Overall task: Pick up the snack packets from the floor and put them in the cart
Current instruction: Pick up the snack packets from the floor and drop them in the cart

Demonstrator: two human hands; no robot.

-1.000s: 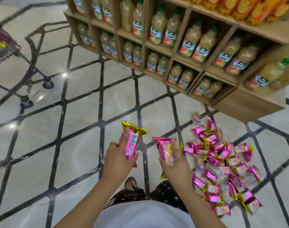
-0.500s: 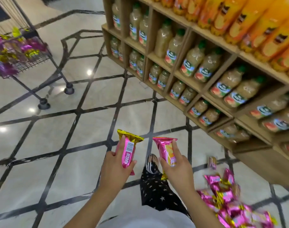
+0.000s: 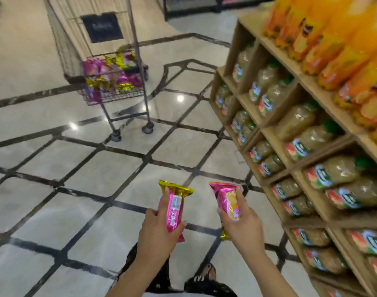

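Head view, left grip (image 3: 156, 230) clasping pink gold-ended packet (image 3: 175, 207), right grip (image 3: 242, 227) clasping second pink packet (image 3: 227, 199)

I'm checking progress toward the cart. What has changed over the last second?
The view swung up from the packet pile on the floor, now out of sight, to the cart, which stands ahead holding packets. Nothing was taken or let go: the left hand still grips the gold-topped packet, the right hand the pink-topped packet. The bottle shelf stays on the right.
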